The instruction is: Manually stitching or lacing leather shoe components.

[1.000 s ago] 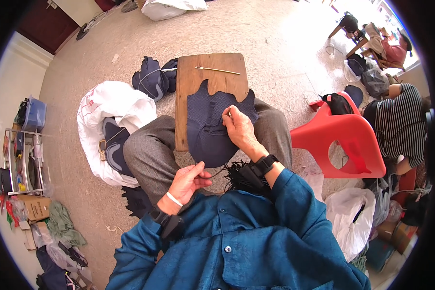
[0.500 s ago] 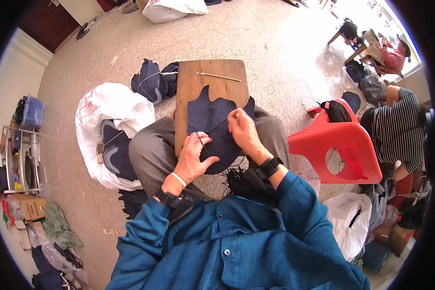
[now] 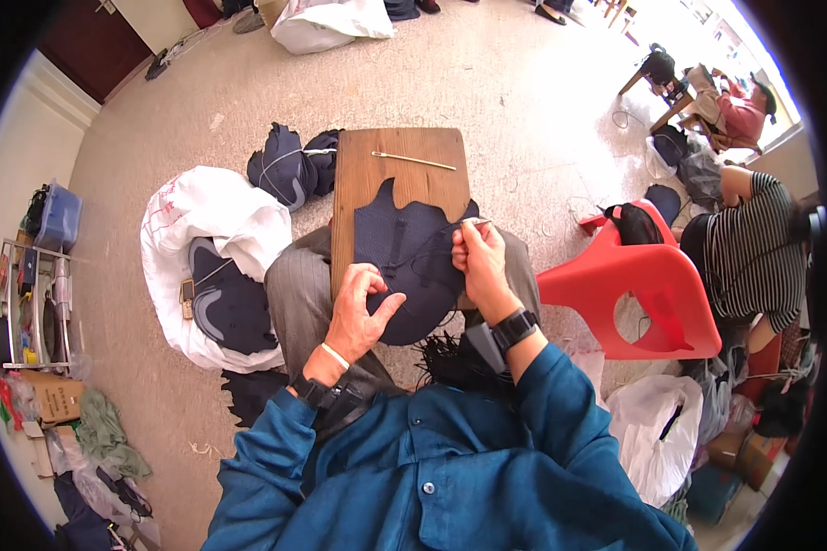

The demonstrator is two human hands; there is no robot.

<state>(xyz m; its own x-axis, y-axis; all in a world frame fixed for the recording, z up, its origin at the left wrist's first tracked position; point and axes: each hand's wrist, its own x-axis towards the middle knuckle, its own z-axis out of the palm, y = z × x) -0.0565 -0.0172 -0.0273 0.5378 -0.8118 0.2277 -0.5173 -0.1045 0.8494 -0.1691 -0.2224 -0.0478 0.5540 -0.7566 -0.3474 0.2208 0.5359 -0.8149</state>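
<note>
A dark navy shoe upper (image 3: 413, 308) lies on a small wooden board (image 3: 413, 188) between my knees. My right hand (image 3: 482, 262) pinches a thin pale needle (image 3: 482, 221) above the upper's right side. From those fingers a dark thread (image 3: 427, 250) slants down to the middle of the fabric. My left hand (image 3: 363, 312) rests on the left part of the upper, its fingers curved and the thumb apart from them. A long metal needle (image 3: 413, 161) lies loose near the board's far end.
Left of my knee, a white sack (image 3: 165, 234) holds dark uppers and a phone (image 3: 187, 299). A tied dark bundle (image 3: 280, 170) sits beyond it. A red plastic stool (image 3: 634, 285) stands at right, near a person in a striped top (image 3: 753, 262). White plastic bags (image 3: 652, 418) lie below.
My right hand has moved a little right and down, with the thread stretching to it. My left thumb and fingers have come apart. The view has shifted slightly.
</note>
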